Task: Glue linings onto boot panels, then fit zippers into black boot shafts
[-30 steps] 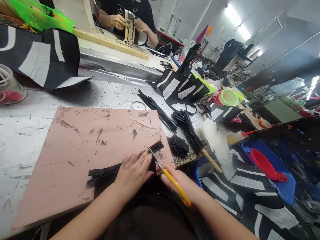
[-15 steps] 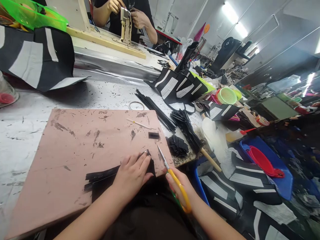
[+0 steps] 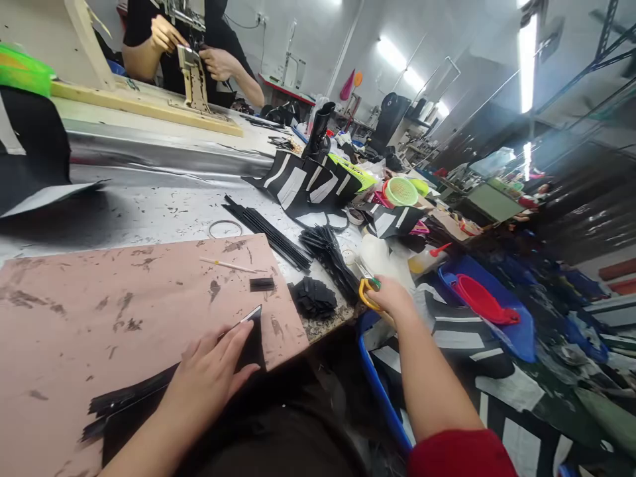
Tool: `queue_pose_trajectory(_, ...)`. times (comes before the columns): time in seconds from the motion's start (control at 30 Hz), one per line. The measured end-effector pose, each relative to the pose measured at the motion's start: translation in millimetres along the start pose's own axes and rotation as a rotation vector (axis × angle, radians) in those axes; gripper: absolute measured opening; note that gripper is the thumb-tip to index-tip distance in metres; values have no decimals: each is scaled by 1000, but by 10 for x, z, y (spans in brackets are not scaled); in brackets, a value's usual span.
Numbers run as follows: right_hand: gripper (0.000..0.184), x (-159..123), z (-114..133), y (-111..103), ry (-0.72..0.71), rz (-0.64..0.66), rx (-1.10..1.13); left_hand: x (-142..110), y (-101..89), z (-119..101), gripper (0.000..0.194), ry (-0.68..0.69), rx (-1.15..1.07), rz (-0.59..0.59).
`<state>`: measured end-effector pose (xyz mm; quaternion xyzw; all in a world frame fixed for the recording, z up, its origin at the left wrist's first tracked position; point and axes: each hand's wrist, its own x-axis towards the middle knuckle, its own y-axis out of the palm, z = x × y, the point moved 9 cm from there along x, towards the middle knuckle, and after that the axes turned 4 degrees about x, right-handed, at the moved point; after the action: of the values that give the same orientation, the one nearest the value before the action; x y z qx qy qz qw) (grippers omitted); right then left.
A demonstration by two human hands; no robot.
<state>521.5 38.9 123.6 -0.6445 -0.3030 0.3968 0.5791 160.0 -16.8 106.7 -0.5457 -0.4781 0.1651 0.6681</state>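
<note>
My left hand [image 3: 211, 371] lies flat on a black strip of material [image 3: 256, 338] at the pink board's near edge, fingers stretched out and thumb apart. A thin white edge shows at the strip's tip, and more black strips [image 3: 132, 391] stick out to the left from beneath the hand. Out past the table's right edge, my right hand [image 3: 392, 298] is closed on scissors [image 3: 368, 295] with yellow and green handles. Their blades point up and away, beside a bundle of black strips [image 3: 335, 258]; my right fingers are partly hidden.
The pink board [image 3: 163, 285] carries a thin white stick [image 3: 228, 265] and a small black piece [image 3: 262, 284]. Black pieces are heaped [image 3: 313, 297] beside it. A blue bin [image 3: 377, 371] stands below right. Across the table, a person's hands [image 3: 218, 64] work at a sewing machine [image 3: 193, 79].
My right hand has carried the scissors rightward and away from me, off the board's corner. My left hand stays on the black strip. The whole view has swung to the right.
</note>
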Motion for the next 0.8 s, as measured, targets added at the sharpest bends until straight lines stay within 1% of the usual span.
queue_pose_trajectory(0.03,41,20,38,-9,-12,-12,-9,2,-1,10,36,-8,-13,0)
queue_pose_trajectory(0.07,38,16,115,-39,-32,-59,-5,5,-4,16,33,-15,-25,0)
queue_pose_trajectory(0.1,36,-14,256,-77,-85,-131,15,8,-9,22,31,-23,-34,0)
queue_pose_trajectory(0.13,34,-76,466,-112,-181,-214,56,11,-15,31,29,-36,-40,1)
queue_pose_trajectory(0.17,32,-176,741,-129,-326,-290,119,14,-23,43,28,-52,-41,3)
queue_pose_trajectory(0.2,30,-315,1057,-123,-508,-351,198,15,-33,59,26,-72,-39,5)
queue_pose_trajectory(0.23,27,-482,1393,-72,-715,-362,276,15,-43,78,25,-94,-36,6)
queue_pose_trajectory(0.27,27,-659,1715,18,-916,-332,331,11,-50,101,25,-118,-34,11)
queue_pose_trajectory(0.3,28,-819,1985,106,-1073,-304,366,4,-55,126,24,-146,-33,16)
queue_pose_trajectory(0.33,29,-944,2203,189,-1183,-281,378,-5,-60,154,22,-174,-32,19)
queue_pose_trajectory(0.37,31,-1015,2358,248,-1232,-267,387,-17,-63,182,22,-203,-33,21)
queue_pose_trajectory(0.4,33,-1036,2452,274,-1230,-264,401,-28,-60,209,21,-230,-35,25)
queue_pose_trajectory(0.43,33,-1015,2483,266,-1188,-262,432,-38,-55,233,22,-256,-39,32)
queue_pose_trajectory(0.47,33,-963,2449,229,-1114,-258,486,-43,-43,255,23,-280,-43,45)
queue_pose_trajectory(0.5,32,-889,2357,175,-1018,-248,558,-41,-27,274,24,-302,-49,67)
queue_pose_trajectory(0.53,29,-806,2216,121,-909,-231,640,-33,1,293,26,-326,-57,107)
queue_pose_trajectory(0.6,23,-643,1859,75,-683,-159,792,-1,80,338,26,-390,-86,234)
queue_pose_trajectory(0.67,16,-535,1526,135,-506,-67,856,34,170,380,21,-462,-138,396)
queue_pose_trajectory(0.73,11,-499,1300,228,-434,-34,806,68,243,405,16,-528,-214,538)
queue_pose_trajectory(0.8,8,-509,1166,293,-424,-107,677,98,291,416,16,-577,-284,631)
